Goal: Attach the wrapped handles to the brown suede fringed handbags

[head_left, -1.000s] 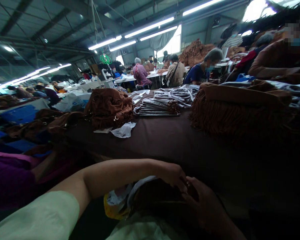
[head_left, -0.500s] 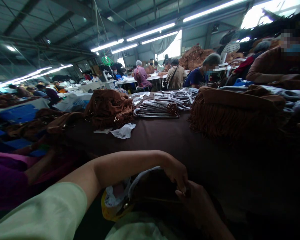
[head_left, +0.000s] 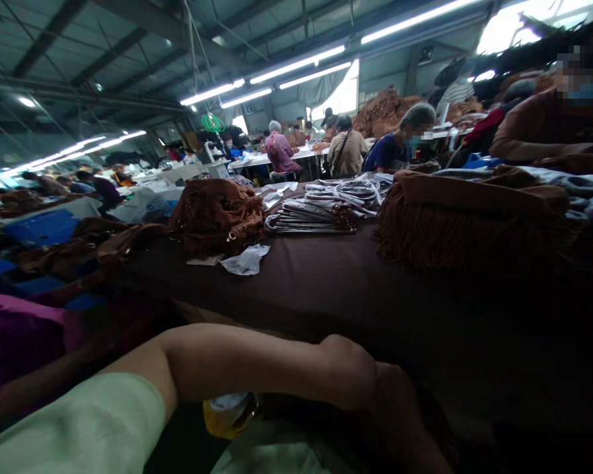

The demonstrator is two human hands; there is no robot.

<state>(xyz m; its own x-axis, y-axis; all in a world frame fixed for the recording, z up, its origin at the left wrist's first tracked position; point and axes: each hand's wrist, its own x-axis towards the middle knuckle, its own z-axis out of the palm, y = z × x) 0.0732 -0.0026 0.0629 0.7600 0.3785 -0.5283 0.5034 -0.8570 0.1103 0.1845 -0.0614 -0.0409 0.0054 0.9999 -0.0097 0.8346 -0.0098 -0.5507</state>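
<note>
Low in front of my body, my left hand [head_left: 350, 368] meets my right hand [head_left: 394, 392], and the two touch. The left wrist is bent, with the back of the hand facing up and its fingers curled down out of sight. My right hand also looks closed, though deep shadow covers its fingers. What they grip is hidden; dark material lies around and below them. Beneath my left forearm shows a yellow and white plastic bag [head_left: 227, 413]. Beyond my hands stretches a table with a dark brown cover [head_left: 316, 276].
On the table are a brown fringed pile [head_left: 464, 204], a heap of brown bags with metal rings [head_left: 215, 214], wrapped straps [head_left: 311, 217] and white paper [head_left: 247, 259]. A co-worker's purple sleeve [head_left: 24, 336] is close on my left. Other people sit at tables behind.
My left forearm has dropped lower and my left hand has turned down against the right one. The pale strap seen under the arm is now hidden. The piles have not moved.
</note>
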